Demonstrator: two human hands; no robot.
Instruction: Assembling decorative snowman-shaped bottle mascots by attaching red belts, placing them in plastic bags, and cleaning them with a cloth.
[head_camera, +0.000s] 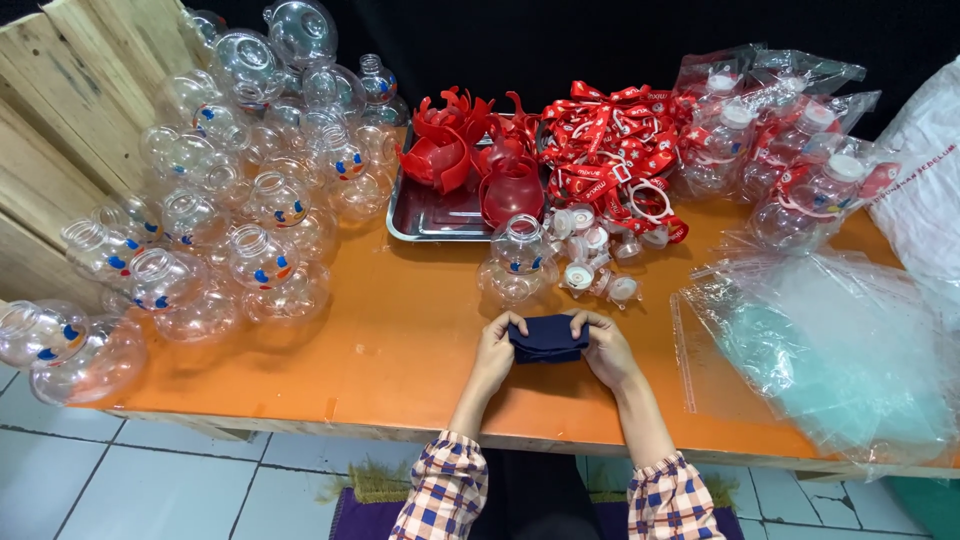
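Observation:
A folded dark blue cloth (548, 337) rests on the orange table (400, 340), near its front edge. My left hand (496, 350) grips the cloth's left end and my right hand (604, 348) grips its right end. Both of my sleeves are plaid. Just beyond the cloth stands one clear round plastic bottle (517, 260) with small blue and orange marks. Beside it lie several white caps (592, 262).
A big pile of clear round bottles (235, 190) fills the table's left side against wooden planks (60, 120). A metal tray (432, 215) holds red plastic parts (470, 155). Red lanyards (610, 140), bagged bottles (790, 150) and a stack of clear plastic bags (830, 340) lie to the right.

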